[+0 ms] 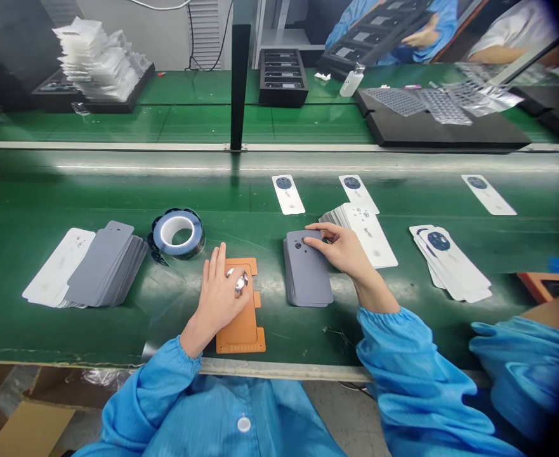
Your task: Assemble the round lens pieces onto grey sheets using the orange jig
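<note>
My left hand [219, 298] is over an orange fixture plate [241, 333], some fingers stretched out. Thumb and index finger close around a shiny round metal piece [241, 282], partly hidden by the fingers. My right hand [343, 251] pinches the top end of the uppermost grey phone-back-shaped sheet [308, 273], which lies on a neat stack. Behind that hand is a fanned stack of white phone-back-shaped sheets [374, 238]. To the left of the fixture, a roll of blue film tape [196, 236] with dark die-cut pieces lies on the green table.
Grey sheets [101, 266] and white sheets [60, 266] are stacked at left. White sheets with dark camera circles [455, 263] lie at right, near a co-worker's blue sleeve [526, 368]. A post [240, 82] rises behind; black trays [283, 89] stand beyond.
</note>
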`<control>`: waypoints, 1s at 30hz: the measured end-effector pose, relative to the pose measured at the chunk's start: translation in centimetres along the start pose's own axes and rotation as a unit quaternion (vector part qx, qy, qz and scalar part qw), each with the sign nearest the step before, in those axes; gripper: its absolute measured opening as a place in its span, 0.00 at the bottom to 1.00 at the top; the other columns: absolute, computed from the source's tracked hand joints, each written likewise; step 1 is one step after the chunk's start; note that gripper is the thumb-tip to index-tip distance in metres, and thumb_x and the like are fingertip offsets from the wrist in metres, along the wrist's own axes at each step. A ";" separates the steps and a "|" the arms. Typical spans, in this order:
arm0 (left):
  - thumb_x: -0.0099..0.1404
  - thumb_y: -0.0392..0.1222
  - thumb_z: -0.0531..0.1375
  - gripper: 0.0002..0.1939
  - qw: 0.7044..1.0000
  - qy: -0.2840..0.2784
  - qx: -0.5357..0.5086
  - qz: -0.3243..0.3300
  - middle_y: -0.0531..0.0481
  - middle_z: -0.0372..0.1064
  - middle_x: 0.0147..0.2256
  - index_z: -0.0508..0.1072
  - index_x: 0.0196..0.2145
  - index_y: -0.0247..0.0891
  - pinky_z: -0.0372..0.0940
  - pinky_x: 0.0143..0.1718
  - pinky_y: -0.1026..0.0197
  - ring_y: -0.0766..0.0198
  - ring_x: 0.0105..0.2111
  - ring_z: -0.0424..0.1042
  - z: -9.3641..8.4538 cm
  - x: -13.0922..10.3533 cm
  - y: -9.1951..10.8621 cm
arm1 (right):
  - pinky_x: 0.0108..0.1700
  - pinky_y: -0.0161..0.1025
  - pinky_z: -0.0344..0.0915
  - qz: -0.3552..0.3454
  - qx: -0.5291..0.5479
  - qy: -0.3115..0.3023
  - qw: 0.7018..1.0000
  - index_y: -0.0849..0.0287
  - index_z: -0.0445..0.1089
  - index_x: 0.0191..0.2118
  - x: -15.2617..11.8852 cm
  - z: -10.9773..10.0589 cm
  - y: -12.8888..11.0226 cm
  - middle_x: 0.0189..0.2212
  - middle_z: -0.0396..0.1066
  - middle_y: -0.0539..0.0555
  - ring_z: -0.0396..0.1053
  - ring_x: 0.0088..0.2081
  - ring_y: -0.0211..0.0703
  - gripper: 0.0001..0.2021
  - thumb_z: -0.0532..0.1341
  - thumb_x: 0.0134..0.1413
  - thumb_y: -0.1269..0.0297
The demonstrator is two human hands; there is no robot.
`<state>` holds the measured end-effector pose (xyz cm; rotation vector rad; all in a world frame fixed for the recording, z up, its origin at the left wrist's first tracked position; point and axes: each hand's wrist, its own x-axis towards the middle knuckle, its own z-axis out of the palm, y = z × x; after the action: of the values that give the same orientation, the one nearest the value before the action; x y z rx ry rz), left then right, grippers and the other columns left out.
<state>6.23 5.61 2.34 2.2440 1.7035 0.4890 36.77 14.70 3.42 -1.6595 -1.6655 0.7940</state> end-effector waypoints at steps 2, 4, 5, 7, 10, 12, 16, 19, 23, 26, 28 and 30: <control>0.64 0.35 0.60 0.07 1.000 0.001 0.001 0.007 0.42 0.29 0.76 0.73 0.41 0.39 0.46 0.69 0.30 0.36 0.74 0.38 0.0 0.1 0.0 | 0.37 0.47 0.71 0.017 0.035 -0.011 0.999 0.54 0.79 0.48 0.0 -0.1 -0.2 0.31 0.77 0.54 0.72 0.33 0.49 0.21 0.68 0.54 0.45; 0.64 0.34 0.60 0.06 1.000 0.001 -0.001 0.020 0.42 0.29 0.76 0.73 0.40 0.39 0.46 0.69 0.29 0.36 0.74 0.37 -0.1 0.2 0.1 | 0.31 0.44 0.70 0.035 0.062 -0.022 0.997 0.53 0.77 0.50 0.0 -0.1 -0.1 0.25 0.73 0.50 0.71 0.27 0.47 0.22 0.67 0.56 0.45; 0.65 0.34 0.60 0.06 1.000 0.002 -0.001 0.028 0.43 0.29 0.76 0.72 0.40 0.39 0.46 0.69 0.29 0.36 0.74 0.36 -0.1 0.3 0.1 | 0.30 0.44 0.70 0.039 0.070 -0.022 0.997 0.54 0.77 0.50 0.1 0.0 0.0 0.23 0.72 0.49 0.70 0.26 0.46 0.22 0.66 0.56 0.45; 0.65 0.34 0.59 0.05 0.999 0.004 -0.001 0.040 0.44 0.29 0.76 0.72 0.39 0.40 0.47 0.69 0.29 0.37 0.74 0.36 -0.2 0.4 0.2 | 0.34 0.46 0.72 0.030 0.080 -0.010 0.996 0.54 0.77 0.49 0.2 0.2 0.2 0.26 0.75 0.51 0.73 0.29 0.48 0.21 0.66 0.56 0.46; 0.65 0.34 0.59 0.05 0.999 0.006 -0.002 0.046 0.45 0.29 0.76 0.72 0.39 0.40 0.48 0.69 0.28 0.38 0.74 0.36 -0.3 0.5 0.2 | 0.48 0.51 0.75 -0.002 0.108 0.028 0.994 0.55 0.78 0.47 0.3 0.6 0.4 0.45 0.79 0.58 0.77 0.44 0.54 0.20 0.68 0.54 0.48; 0.65 0.33 0.58 0.06 0.999 0.004 -0.006 0.044 0.45 0.29 0.76 0.72 0.39 0.40 0.47 0.69 0.29 0.39 0.74 0.36 -0.3 0.4 0.2 | 0.53 0.53 0.73 -0.009 0.124 0.048 0.991 0.55 0.78 0.45 0.3 0.7 0.3 0.50 0.77 0.59 0.76 0.49 0.55 0.19 0.70 0.52 0.49; 0.63 0.32 0.58 0.08 0.999 -0.001 -0.021 0.035 0.45 0.28 0.76 0.72 0.40 0.40 0.47 0.69 0.29 0.38 0.74 0.37 -0.2 0.4 0.3 | 0.47 0.53 0.76 0.002 0.150 0.060 0.987 0.55 0.79 0.44 -0.2 0.0 -0.8 0.39 0.79 0.57 0.78 0.42 0.53 0.18 0.71 0.51 0.50; 0.61 0.32 0.59 0.10 0.999 -0.013 -0.031 0.023 0.42 0.30 0.76 0.71 0.41 0.40 0.48 0.68 0.29 0.37 0.74 0.37 -0.2 0.4 0.4 | 0.45 0.51 0.77 -0.007 0.195 0.071 0.978 0.55 0.78 0.44 -0.7 -0.5 -2.4 0.35 0.80 0.55 0.78 0.38 0.51 0.17 0.72 0.52 0.51; 0.58 0.32 0.63 0.16 0.998 -0.027 -0.065 0.001 0.39 0.29 0.76 0.72 0.45 0.40 0.47 0.68 0.30 0.34 0.74 0.37 -0.2 0.2 0.4 | 0.42 0.49 0.77 -0.008 0.225 0.089 0.970 0.55 0.78 0.43 -1.6 0.2 -5.4 0.33 0.81 0.55 0.79 0.36 0.50 0.17 0.74 0.50 0.52; 0.58 0.35 0.66 0.20 0.992 -0.035 -0.122 -0.011 0.42 0.26 0.76 0.73 0.49 0.42 0.49 0.68 0.30 0.33 0.74 0.35 -0.3 0.0 0.0 | 0.40 0.48 0.78 -0.006 0.249 0.056 0.967 0.55 0.78 0.42 -2.1 1.9 -7.9 0.32 0.81 0.55 0.80 0.36 0.50 0.18 0.74 0.49 0.51; 0.60 0.38 0.66 0.20 0.985 -0.041 -0.168 -0.010 0.44 0.25 0.76 0.74 0.51 0.42 0.50 0.68 0.31 0.34 0.74 0.33 -0.4 -0.1 -0.4 | 0.39 0.47 0.78 -0.005 0.273 0.021 0.962 0.55 0.78 0.41 -2.4 3.4 -9.4 0.32 0.81 0.54 0.80 0.36 0.50 0.18 0.74 0.49 0.50; 0.63 0.40 0.64 0.20 0.976 -0.032 -0.215 -0.015 0.44 0.26 0.76 0.73 0.54 0.43 0.50 0.70 0.34 0.38 0.74 0.33 -0.6 -0.3 -1.1 | 0.39 0.47 0.79 -0.002 0.293 -0.007 0.956 0.55 0.78 0.41 -2.7 4.8 -10.6 0.32 0.81 0.54 0.81 0.35 0.50 0.17 0.74 0.49 0.51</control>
<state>4.94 5.66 2.42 1.8983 1.4330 0.6958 26.49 11.95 8.79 -1.2305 -1.2672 1.1633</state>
